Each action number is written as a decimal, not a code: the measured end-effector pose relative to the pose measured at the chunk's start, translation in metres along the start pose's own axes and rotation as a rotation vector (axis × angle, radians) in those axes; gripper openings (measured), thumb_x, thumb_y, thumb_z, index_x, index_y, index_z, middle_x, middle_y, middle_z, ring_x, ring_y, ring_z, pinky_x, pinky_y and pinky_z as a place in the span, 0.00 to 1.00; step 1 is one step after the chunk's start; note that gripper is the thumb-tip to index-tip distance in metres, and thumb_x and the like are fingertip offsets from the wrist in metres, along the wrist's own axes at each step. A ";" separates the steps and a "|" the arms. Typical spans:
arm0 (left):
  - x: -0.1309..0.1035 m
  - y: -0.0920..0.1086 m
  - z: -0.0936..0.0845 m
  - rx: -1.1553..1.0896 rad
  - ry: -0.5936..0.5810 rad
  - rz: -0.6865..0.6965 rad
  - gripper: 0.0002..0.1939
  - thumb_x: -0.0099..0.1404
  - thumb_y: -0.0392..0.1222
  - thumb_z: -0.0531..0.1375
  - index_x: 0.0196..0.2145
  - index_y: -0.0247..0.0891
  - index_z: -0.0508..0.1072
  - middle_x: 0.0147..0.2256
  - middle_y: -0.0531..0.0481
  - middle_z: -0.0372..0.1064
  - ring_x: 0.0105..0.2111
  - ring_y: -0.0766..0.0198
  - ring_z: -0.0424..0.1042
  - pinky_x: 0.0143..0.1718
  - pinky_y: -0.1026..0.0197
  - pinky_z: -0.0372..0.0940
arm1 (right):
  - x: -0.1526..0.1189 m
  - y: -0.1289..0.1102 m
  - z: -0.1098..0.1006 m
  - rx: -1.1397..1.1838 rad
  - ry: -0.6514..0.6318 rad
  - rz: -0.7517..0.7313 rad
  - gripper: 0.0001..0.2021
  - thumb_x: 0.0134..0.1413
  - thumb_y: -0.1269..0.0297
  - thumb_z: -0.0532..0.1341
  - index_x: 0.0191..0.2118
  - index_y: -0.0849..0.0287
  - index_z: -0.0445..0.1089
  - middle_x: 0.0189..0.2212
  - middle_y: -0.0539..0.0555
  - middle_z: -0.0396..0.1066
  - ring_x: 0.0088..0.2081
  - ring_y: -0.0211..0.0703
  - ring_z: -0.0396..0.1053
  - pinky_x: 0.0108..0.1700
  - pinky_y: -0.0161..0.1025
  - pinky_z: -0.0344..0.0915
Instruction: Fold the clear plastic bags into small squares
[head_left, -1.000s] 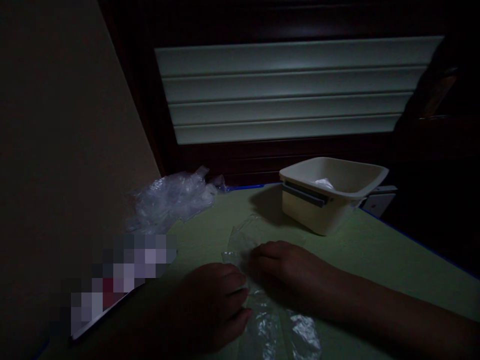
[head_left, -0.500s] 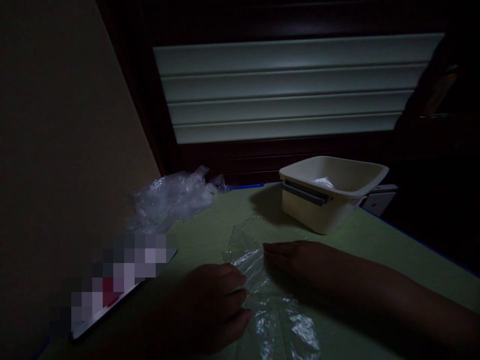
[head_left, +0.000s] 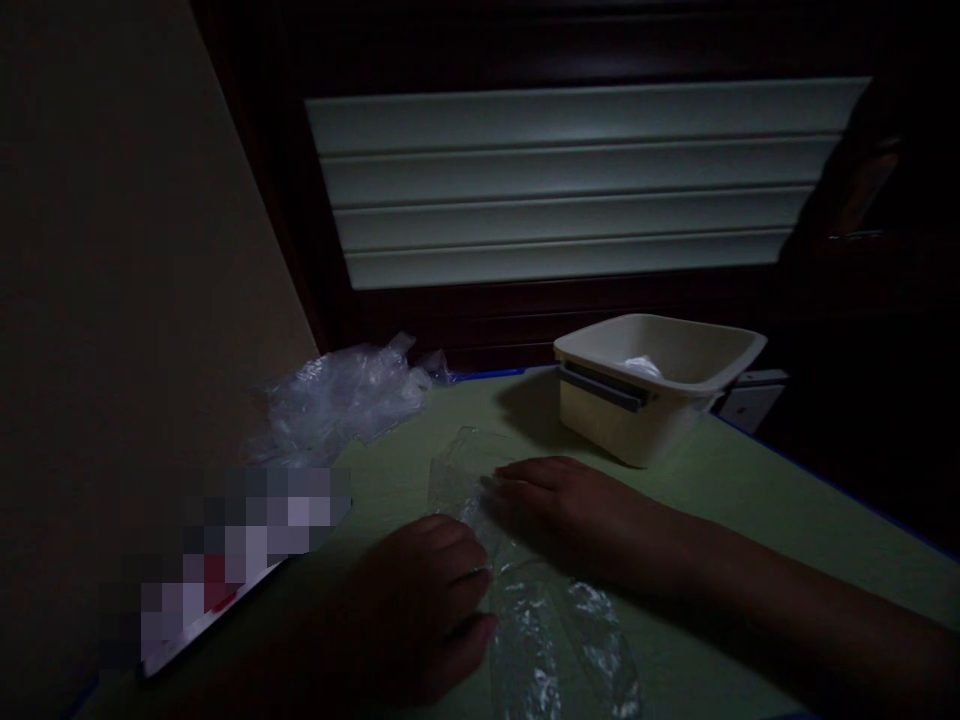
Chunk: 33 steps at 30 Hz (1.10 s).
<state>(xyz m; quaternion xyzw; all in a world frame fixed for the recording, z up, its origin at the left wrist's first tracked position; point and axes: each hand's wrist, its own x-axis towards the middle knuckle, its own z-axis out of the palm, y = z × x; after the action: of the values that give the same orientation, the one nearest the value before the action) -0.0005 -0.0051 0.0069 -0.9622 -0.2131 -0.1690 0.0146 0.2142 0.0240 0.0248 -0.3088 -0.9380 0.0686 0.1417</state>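
A clear plastic bag (head_left: 525,640) lies spread on the green tabletop between my hands, wrinkled and shiny, with two strips like handles toward me. My left hand (head_left: 427,610) is at its left edge, fingers curled and closed on the film; the exact grip is hard to see in the dim light. Across the upper part of the bag rests my right hand (head_left: 577,510), open, with its fingers stretched out flat and pointing left. Its palm hides some of the film.
A crumpled heap of clear plastic bags (head_left: 352,395) sits at the back left. At the back right stands a cream bin (head_left: 600,420) with a grey handle and some plastic inside. A flat, blurred-out object (head_left: 217,610) lies at the left edge. Louvered slats (head_left: 555,185) rise behind.
My right hand has slid left and slightly away from me over the bag, and the film under it has shifted left. My left hand has barely moved.
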 end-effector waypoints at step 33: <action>0.000 0.001 0.001 0.022 -0.029 -0.021 0.03 0.59 0.34 0.55 0.31 0.35 0.68 0.29 0.49 0.66 0.30 0.61 0.65 0.33 0.58 0.63 | -0.009 -0.026 -0.016 0.163 -0.196 -0.066 0.04 0.52 0.74 0.56 0.34 0.62 0.67 0.33 0.54 0.67 0.35 0.39 0.65 0.38 0.34 0.61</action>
<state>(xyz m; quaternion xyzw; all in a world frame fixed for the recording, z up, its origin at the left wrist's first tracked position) 0.0001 -0.0055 0.0060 -0.9620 -0.2253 -0.1530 0.0203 0.2116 -0.0013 0.0433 -0.2573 -0.9483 0.1695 0.0763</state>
